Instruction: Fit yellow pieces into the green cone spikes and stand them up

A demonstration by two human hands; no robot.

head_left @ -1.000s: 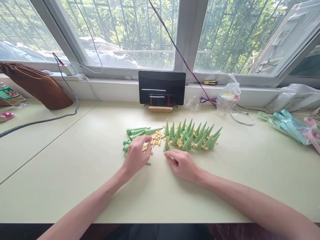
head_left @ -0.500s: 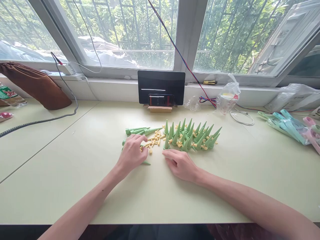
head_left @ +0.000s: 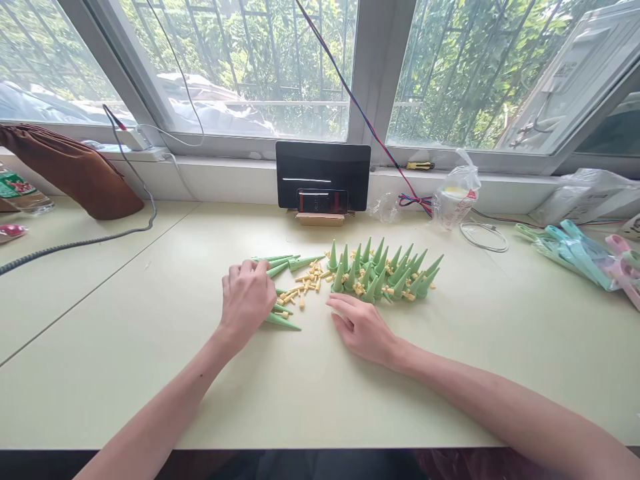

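Note:
My left hand (head_left: 246, 297) lies palm down over the left end of a pile of green cone spikes (head_left: 280, 263) that lie on their sides; its fingers curl over them, and what they grip is hidden. One lying cone (head_left: 283, 323) pokes out from under the hand. Small yellow pegs (head_left: 306, 283) are scattered just right of it. My right hand (head_left: 361, 325) rests flat on the table with fingers stretched out, holding nothing, just in front of a cluster of upright green cones (head_left: 385, 270) with yellow pegs fitted.
A dark tablet with a phone (head_left: 323, 177) stands at the sill. A brown pouch (head_left: 75, 170) and grey cable (head_left: 80, 241) lie far left. A plastic bag (head_left: 456, 190) sits behind, and a pile of teal and pink clips (head_left: 583, 253) lies far right.
My left hand has slid left, off the yellow pegs and onto the lying green cones. My right hand has stayed almost still in front of the upright cones.

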